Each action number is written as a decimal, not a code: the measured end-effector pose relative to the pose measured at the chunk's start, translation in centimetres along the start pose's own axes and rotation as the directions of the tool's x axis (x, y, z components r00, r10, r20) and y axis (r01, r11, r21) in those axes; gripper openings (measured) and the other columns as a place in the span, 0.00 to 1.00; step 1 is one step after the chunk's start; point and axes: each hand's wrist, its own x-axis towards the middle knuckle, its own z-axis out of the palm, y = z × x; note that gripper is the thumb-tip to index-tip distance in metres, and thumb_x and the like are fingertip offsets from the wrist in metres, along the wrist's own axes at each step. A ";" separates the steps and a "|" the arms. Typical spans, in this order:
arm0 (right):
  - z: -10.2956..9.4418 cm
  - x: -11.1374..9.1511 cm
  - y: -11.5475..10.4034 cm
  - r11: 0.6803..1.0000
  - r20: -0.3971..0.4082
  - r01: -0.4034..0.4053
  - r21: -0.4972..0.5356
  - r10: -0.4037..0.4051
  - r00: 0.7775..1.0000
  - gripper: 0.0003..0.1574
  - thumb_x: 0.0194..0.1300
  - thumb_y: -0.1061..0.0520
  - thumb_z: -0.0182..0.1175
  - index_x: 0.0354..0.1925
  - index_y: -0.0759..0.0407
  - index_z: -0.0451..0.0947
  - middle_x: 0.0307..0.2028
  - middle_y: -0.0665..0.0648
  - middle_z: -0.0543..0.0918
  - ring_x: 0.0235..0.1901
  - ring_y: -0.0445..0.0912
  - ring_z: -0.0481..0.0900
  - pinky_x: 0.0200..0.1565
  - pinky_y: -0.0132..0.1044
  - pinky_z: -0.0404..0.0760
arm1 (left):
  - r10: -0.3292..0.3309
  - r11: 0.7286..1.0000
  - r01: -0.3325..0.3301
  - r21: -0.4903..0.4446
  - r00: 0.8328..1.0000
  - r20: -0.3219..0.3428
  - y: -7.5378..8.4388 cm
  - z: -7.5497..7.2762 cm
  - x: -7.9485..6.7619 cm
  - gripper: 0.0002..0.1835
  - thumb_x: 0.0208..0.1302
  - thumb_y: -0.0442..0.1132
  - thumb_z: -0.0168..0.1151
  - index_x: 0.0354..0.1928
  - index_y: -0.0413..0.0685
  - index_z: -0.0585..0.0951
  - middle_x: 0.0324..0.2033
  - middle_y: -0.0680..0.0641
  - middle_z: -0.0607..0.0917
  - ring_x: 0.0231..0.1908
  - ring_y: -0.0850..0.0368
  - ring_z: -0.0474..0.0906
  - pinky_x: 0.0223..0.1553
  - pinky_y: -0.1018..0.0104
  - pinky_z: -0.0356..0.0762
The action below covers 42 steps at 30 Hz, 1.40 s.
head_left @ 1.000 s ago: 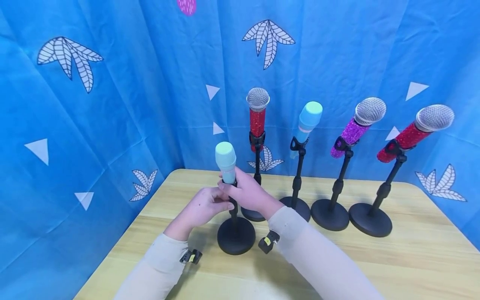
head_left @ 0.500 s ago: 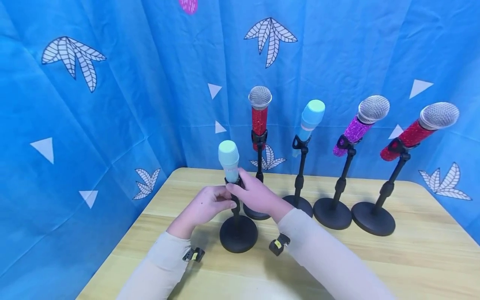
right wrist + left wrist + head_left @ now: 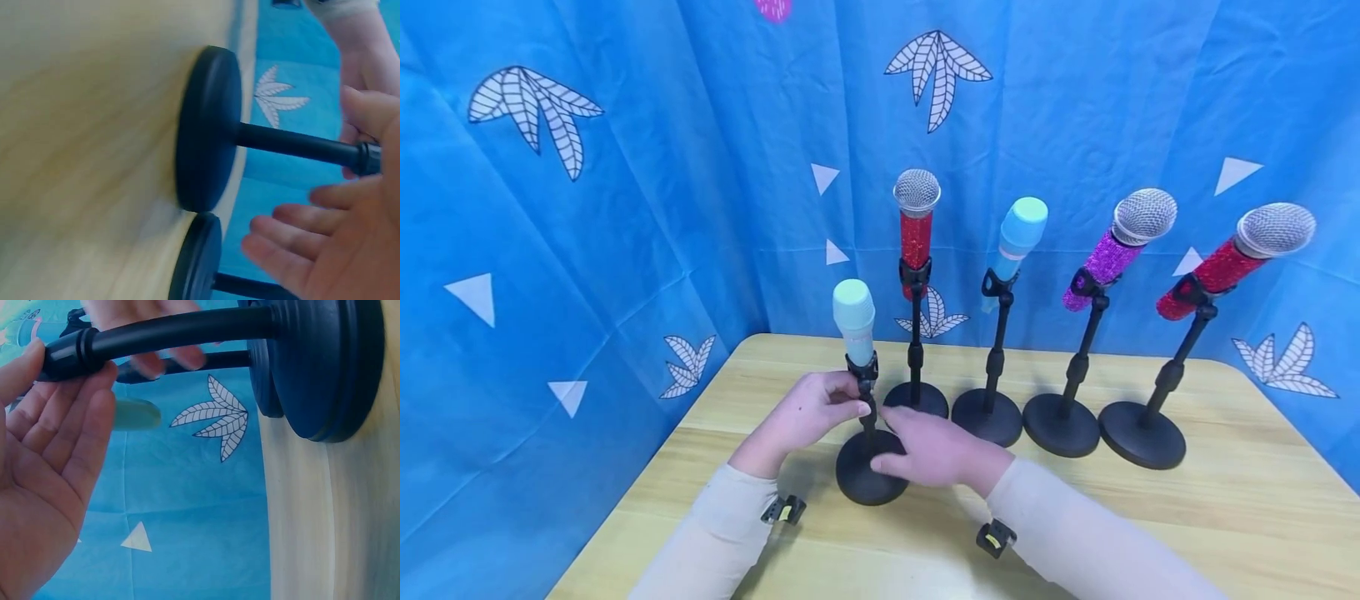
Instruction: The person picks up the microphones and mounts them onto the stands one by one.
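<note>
A light blue microphone (image 3: 853, 315) sits in the clip of the nearest black microphone stand (image 3: 859, 479). My left hand (image 3: 808, 414) grips this stand by the collar of its pole, thumb on one side and fingers on the other, as the left wrist view shows at the collar (image 3: 74, 355). To the right of the pole and lower down is my right hand (image 3: 936, 450), holding nothing. Its fingers (image 3: 294, 240) are spread and relaxed beside the pole in the right wrist view. The stand's round base rests on the table.
Behind stand several more stands in a row on the wooden table (image 3: 1247, 508). They carry a red microphone (image 3: 915, 237), another light blue microphone (image 3: 1022, 229), a purple microphone (image 3: 1108, 258) and a second red microphone (image 3: 1225, 268). A blue patterned curtain (image 3: 625, 275) surrounds the table.
My right hand has let go at the clip below the light blue microphone and moved down and to the right. My left hand keeps its grip on the pole.
</note>
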 end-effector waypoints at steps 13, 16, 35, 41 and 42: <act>3.5 0.0 0.1 0.915 0.080 0.090 -0.393 -0.064 0.995 0.47 0.60 0.42 0.72 0.70 0.62 0.70 0.70 0.62 0.69 0.66 0.51 0.72 0.62 0.41 0.74 | 0.070 0.987 -0.047 -0.153 0.987 0.147 -1.2 -0.1 0.0 0.13 0.70 0.38 0.66 0.54 0.48 0.85 0.53 0.51 0.86 0.55 0.58 0.82 0.55 0.60 0.79; 3.6 0.2 0.1 0.902 0.064 0.096 -0.420 -0.076 0.995 0.45 0.61 0.42 0.73 0.69 0.61 0.72 0.69 0.61 0.71 0.63 0.50 0.75 0.60 0.40 0.76 | 0.078 0.987 -0.060 -0.146 0.990 0.116 -1.2 0.0 0.0 0.12 0.69 0.36 0.67 0.52 0.48 0.86 0.49 0.51 0.88 0.51 0.58 0.84 0.53 0.60 0.80; 3.6 -0.1 0.1 0.891 0.025 0.100 -0.443 -0.100 0.995 0.44 0.58 0.40 0.73 0.66 0.60 0.75 0.66 0.61 0.75 0.58 0.51 0.80 0.56 0.41 0.80 | 0.061 0.998 -0.062 0.015 0.995 0.078 -0.4 -0.7 -0.2 0.03 0.69 0.39 0.66 0.42 0.54 0.87 0.41 0.56 0.89 0.41 0.63 0.84 0.44 0.61 0.82; 3.6 0.1 0.1 0.892 0.043 0.083 -0.444 -0.072 0.997 0.44 0.59 0.39 0.72 0.67 0.58 0.75 0.66 0.60 0.75 0.60 0.51 0.79 0.57 0.42 0.79 | -0.071 0.994 0.072 0.082 0.997 -0.007 0.4 -0.3 -0.1 0.07 0.61 0.47 0.75 0.32 0.56 0.84 0.27 0.59 0.84 0.29 0.58 0.79 0.33 0.59 0.78; 3.6 0.1 0.1 0.892 0.043 0.083 -0.443 -0.071 0.996 0.44 0.59 0.39 0.72 0.67 0.57 0.75 0.66 0.60 0.75 0.60 0.51 0.79 0.57 0.42 0.79 | -0.074 0.993 0.074 0.094 0.997 -0.002 0.4 -0.2 -0.2 0.07 0.61 0.47 0.74 0.33 0.56 0.85 0.28 0.59 0.85 0.30 0.58 0.80 0.34 0.59 0.79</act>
